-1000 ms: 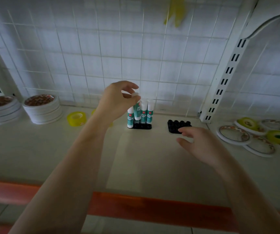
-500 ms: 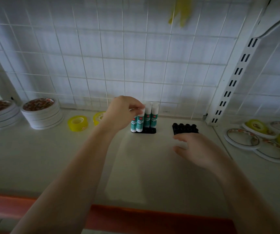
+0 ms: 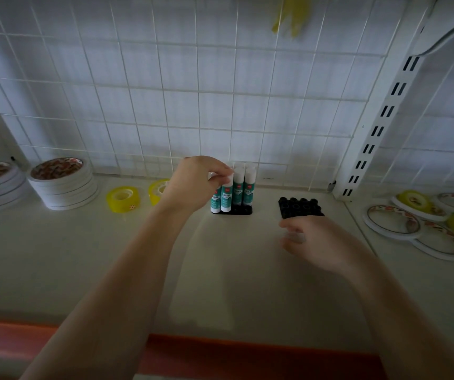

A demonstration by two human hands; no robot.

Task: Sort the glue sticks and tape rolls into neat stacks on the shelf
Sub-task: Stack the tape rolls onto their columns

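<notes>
Several white-and-teal glue sticks (image 3: 243, 187) stand upright in a black holder (image 3: 240, 210) at the back middle of the shelf. My left hand (image 3: 194, 185) pinches the white cap of the front-left glue stick (image 3: 226, 200), which sits in the holder. A second black holder (image 3: 299, 207) with empty round sockets lies to the right. My right hand (image 3: 313, 241) hovers just in front of it, fingers loosely curled, holding nothing. Two yellow tape rolls (image 3: 123, 199) lie left of the glue sticks; the nearer one is partly hidden by my left hand.
Two stacks of white flat tape rolls (image 3: 64, 185) stand at the far left. More flat rolls (image 3: 393, 222) and yellow tape (image 3: 415, 201) lie scattered on the right shelf section, past a white slotted upright (image 3: 379, 127). A wire grid backs the shelf. An orange edge (image 3: 220, 355) runs along the front.
My left hand has lowered a glue stick into the front-left socket of the holder. My right hand has stayed low beside the empty holder.
</notes>
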